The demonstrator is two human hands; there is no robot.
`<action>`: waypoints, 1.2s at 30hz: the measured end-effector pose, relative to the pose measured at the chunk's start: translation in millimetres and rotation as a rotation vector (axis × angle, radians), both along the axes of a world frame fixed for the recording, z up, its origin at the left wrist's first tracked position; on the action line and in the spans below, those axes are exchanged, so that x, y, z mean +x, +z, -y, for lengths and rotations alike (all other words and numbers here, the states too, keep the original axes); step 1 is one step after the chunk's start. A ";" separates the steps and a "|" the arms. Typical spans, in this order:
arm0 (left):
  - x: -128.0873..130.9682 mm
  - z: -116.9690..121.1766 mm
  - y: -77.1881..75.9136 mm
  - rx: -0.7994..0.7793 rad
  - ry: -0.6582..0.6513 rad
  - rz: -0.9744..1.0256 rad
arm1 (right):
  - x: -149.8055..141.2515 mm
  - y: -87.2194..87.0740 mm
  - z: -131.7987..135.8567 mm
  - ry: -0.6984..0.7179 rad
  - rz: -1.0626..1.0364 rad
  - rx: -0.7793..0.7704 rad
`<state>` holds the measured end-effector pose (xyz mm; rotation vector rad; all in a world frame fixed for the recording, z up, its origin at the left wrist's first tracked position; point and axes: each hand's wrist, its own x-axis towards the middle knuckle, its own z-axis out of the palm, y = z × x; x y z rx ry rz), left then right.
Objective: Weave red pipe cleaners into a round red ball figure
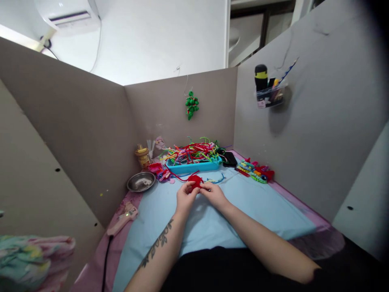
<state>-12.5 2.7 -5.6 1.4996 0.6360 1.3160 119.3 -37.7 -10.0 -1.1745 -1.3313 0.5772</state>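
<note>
A rounded red pipe-cleaner piece [195, 181] is held above the blue cloth, with a loose red strand trailing from it toward the upper left. My left hand [186, 197] is closed around its left side, thumb and fingers pinching it. From the right, my right hand [213, 194] pinches its lower right edge, and both sets of fingertips nearly meet. Exactly what lies between the fingertips is too small to make out. Just beyond the hands, blue and yellow pipe cleaners [216, 178] lie on the cloth.
A blue tray [194, 167] heaped with colourful pipe cleaners stands at the back, a black phone [230, 159] beside it. Finished pipe-cleaner pieces [257, 170] lie right. Leftward are a metal bowl [141, 182] and a corded pink glue gun [123, 221]. Grey panels enclose the table.
</note>
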 end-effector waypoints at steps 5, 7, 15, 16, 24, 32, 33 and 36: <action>2.4 3.2 1.3 0.044 -0.050 -0.011 | -0.8 -2.2 -1.2 -0.054 -0.087 0.031; 2.7 1.9 0.1 0.051 -0.049 -0.009 | -1.9 -1.4 -0.4 -0.047 -0.100 0.041; -0.2 -1.7 -4.2 0.106 0.067 -0.022 | -6.1 3.7 4.0 -0.067 -0.114 0.050; -0.9 -1.5 -4.2 0.113 0.080 -0.028 | -6.4 3.9 4.5 -0.061 -0.109 0.044; -2.4 0.9 -1.4 0.129 0.113 -0.046 | -4.4 1.7 4.8 -0.073 -0.095 0.021; -0.7 2.4 1.8 0.064 0.072 0.002 | -4.7 -0.3 3.0 -0.056 -0.090 0.031; -1.0 1.8 1.8 0.052 0.069 0.010 | -5.0 -0.2 3.2 -0.045 -0.087 0.030; -2.0 0.3 2.5 0.017 0.061 0.032 | -5.7 0.1 3.6 -0.022 -0.084 0.025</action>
